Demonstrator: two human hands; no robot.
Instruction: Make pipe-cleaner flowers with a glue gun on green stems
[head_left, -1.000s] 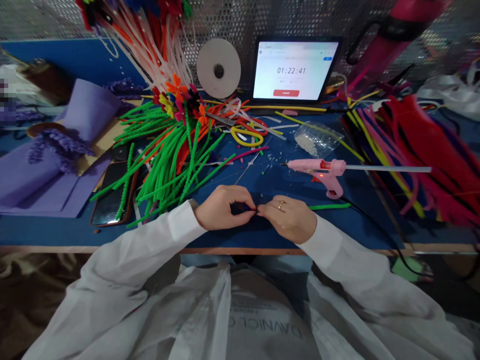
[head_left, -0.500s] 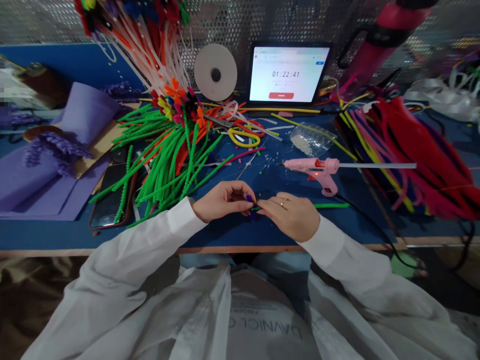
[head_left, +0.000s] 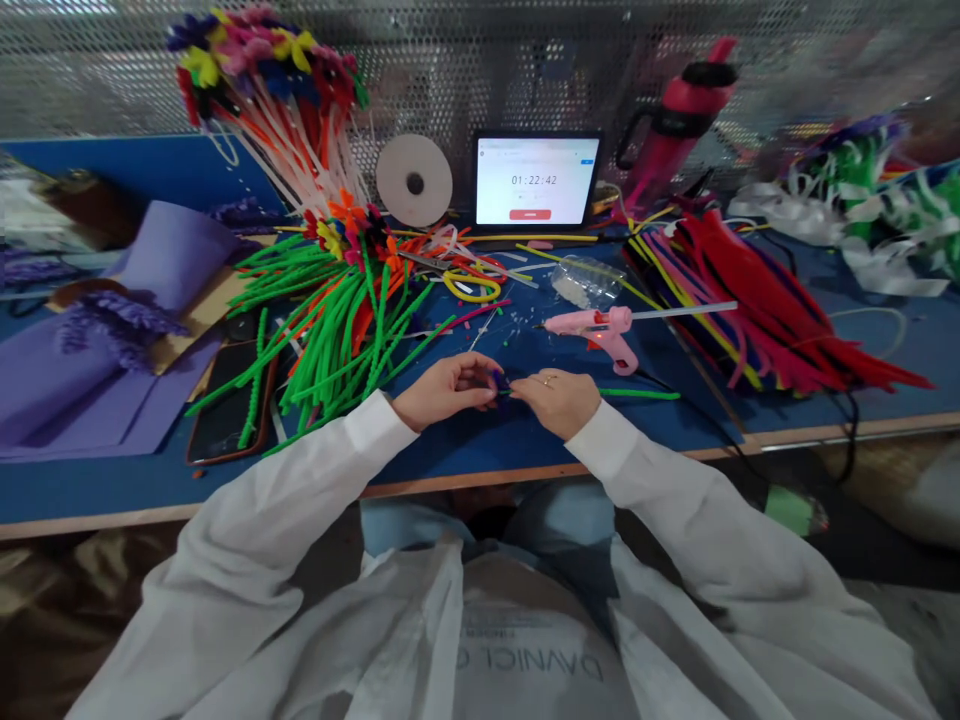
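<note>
Between my fingertips, over the front of the blue table, is a small dark purple pipe-cleaner piece (head_left: 500, 380), partly hidden by my fingers. My left hand (head_left: 448, 388) pinches it from the left with curled fingers. My right hand (head_left: 556, 400), a ring on one finger, is closed on a green pipe cleaner (head_left: 639, 394), whose free end sticks out to the right beneath the hand. The two hands nearly touch where the green stem meets the purple piece. Just behind my right hand lies a pink glue gun (head_left: 596, 325) with a clear glue stick in its back.
Green pipe cleaners (head_left: 330, 350) lie heaped on the left, beside a phone (head_left: 225, 400) and purple wrapping paper (head_left: 112, 400). Behind are scissors (head_left: 472, 287), a white ribbon roll (head_left: 415, 180), a tablet (head_left: 534, 182) and a pink bottle (head_left: 675, 130). Red and pink pipe cleaners (head_left: 765, 290) lie right.
The camera view has tilted up and shifted right, so more of the right side shows. My hands stay together on the purple and green pieces, with only slight finger movement.
</note>
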